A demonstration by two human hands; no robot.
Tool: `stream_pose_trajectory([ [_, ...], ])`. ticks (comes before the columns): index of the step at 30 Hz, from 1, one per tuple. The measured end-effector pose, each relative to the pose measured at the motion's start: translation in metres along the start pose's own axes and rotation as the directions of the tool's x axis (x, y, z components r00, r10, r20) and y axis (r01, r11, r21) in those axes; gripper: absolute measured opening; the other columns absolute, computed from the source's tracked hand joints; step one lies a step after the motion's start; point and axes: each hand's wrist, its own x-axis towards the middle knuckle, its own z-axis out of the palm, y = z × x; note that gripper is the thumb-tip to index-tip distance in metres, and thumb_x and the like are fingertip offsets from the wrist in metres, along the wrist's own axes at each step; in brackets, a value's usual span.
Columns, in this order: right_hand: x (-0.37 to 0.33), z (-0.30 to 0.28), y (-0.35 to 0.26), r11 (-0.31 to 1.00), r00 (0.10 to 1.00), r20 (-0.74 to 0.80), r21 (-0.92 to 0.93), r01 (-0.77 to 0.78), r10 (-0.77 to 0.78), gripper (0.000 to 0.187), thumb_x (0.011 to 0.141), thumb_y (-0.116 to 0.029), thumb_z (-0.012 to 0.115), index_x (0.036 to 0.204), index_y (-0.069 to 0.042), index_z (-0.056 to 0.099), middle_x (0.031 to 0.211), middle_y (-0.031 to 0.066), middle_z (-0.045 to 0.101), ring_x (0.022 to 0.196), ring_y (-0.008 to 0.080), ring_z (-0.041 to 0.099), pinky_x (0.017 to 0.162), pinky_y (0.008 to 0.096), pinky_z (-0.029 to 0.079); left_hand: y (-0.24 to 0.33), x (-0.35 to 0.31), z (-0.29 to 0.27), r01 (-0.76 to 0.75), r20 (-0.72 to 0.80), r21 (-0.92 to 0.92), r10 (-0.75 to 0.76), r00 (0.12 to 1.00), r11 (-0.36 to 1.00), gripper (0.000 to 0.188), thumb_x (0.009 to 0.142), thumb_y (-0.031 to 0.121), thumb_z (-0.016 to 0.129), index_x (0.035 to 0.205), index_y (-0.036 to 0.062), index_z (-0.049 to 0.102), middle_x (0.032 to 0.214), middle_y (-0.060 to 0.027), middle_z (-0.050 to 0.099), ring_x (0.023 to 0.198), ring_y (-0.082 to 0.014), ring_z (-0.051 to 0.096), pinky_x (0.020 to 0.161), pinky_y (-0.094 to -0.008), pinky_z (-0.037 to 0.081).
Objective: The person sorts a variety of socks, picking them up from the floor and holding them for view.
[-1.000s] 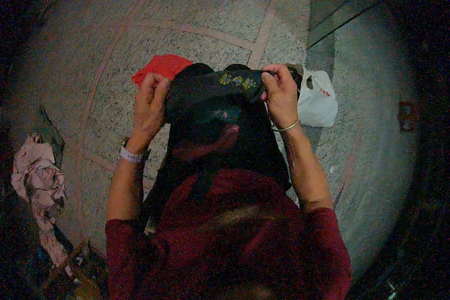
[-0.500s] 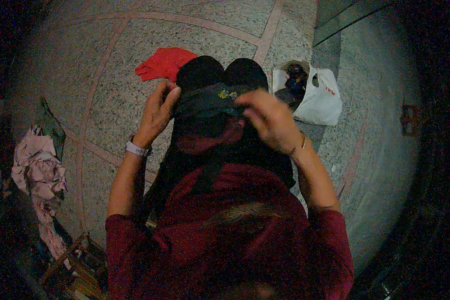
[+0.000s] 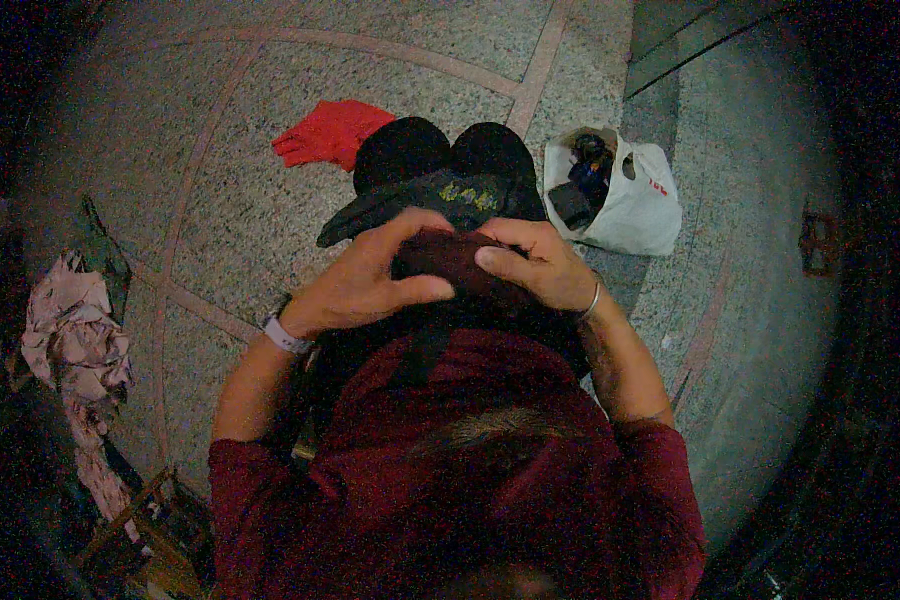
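Note:
My left hand (image 3: 374,277) is closed round the left side of a dark maroon folded cloth (image 3: 464,266) over my lap, its thumb on the near side. From the right, my right hand (image 3: 543,264) grips the same cloth, the thumb bent on top and the fingers at its far edge. Just beyond the cloth, across my thighs, lies a black thin cloth or bag (image 3: 422,199) with a yellow print. Its near part is hidden by my hands. The dim light leaves the maroon item's exact kind unclear.
On the stone floor, a red cloth (image 3: 332,134) lies beyond my left knee. A white plastic bag (image 3: 642,204) with dark items inside stands right of my knees. Crumpled pale pink paper or cloth (image 3: 75,325) is at far left, above a wooden frame (image 3: 130,520).
Both hands have come nearer my body and closed on the maroon cloth, which is now gathered between them. The black printed item has shifted and sticks out farther to the left.

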Motion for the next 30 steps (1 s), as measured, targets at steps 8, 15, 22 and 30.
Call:
stream_pose_trajectory([
  [8, -0.006, -0.023, 0.007, 0.927, 0.989, -0.028, 0.353, -0.129, 0.148, 0.032, 0.084, -0.012, 0.067, 0.115, -0.005, 0.060, 0.099, 0.0007, 0.062, 0.093, 0.0103, 0.057, 0.082, 0.0265, 0.048, -0.029, -0.005, -0.020, 0.259, -0.220, -0.304, -0.332, 0.917, 0.917, 0.019, 0.095, 0.022, 0.054, 0.095, 0.0041, 0.059, 0.084, 0.0039, 0.056, 0.078, -0.0054, 0.050, 0.071, -0.0215, 0.043],
  [15, -0.003, -0.029, 0.027, 0.935, 0.990, -0.098, 0.350, -0.062, 0.102, 0.042, 0.080, -0.005, 0.070, 0.119, -0.003, 0.056, 0.109, 0.0027, 0.062, 0.101, 0.0129, 0.058, 0.090, 0.0276, 0.047, -0.035, -0.008, -0.025, 0.187, -0.262, -0.567, -0.391, 0.882, 0.802, 0.020, 0.096, 0.021, 0.055, 0.104, 0.0030, 0.059, 0.091, 0.0010, 0.059, 0.080, -0.0069, 0.054, 0.071, -0.0226, 0.046],
  [22, 0.004, -0.021, 0.031, 0.838, 0.955, -0.226, 0.544, -0.039, 0.191, 0.027, 0.090, -0.011, 0.061, 0.115, -0.002, 0.056, 0.094, 0.0032, 0.063, 0.079, 0.0116, 0.061, 0.072, 0.0275, 0.052, -0.029, -0.006, -0.025, 0.176, -0.365, -0.549, -0.424, 0.829, 0.817, 0.029, 0.097, 0.028, 0.051, 0.113, 0.0052, 0.058, 0.094, -0.0009, 0.062, 0.077, -0.0086, 0.058, 0.064, -0.0241, 0.049],
  [30, 0.016, -0.012, 0.015, 0.950, 0.890, -0.432, 0.313, -0.003, 0.145, 0.020, 0.089, -0.010, 0.061, 0.107, -0.005, 0.056, 0.085, 0.0029, 0.060, 0.077, 0.0110, 0.058, 0.068, 0.0275, 0.049, -0.024, -0.001, -0.026, 0.168, -0.506, -0.445, -0.402, 0.763, 0.879, 0.021, 0.098, 0.024, 0.051, 0.097, 0.0054, 0.059, 0.081, 0.0043, 0.055, 0.069, -0.0041, 0.047, 0.060, -0.0204, 0.040],
])
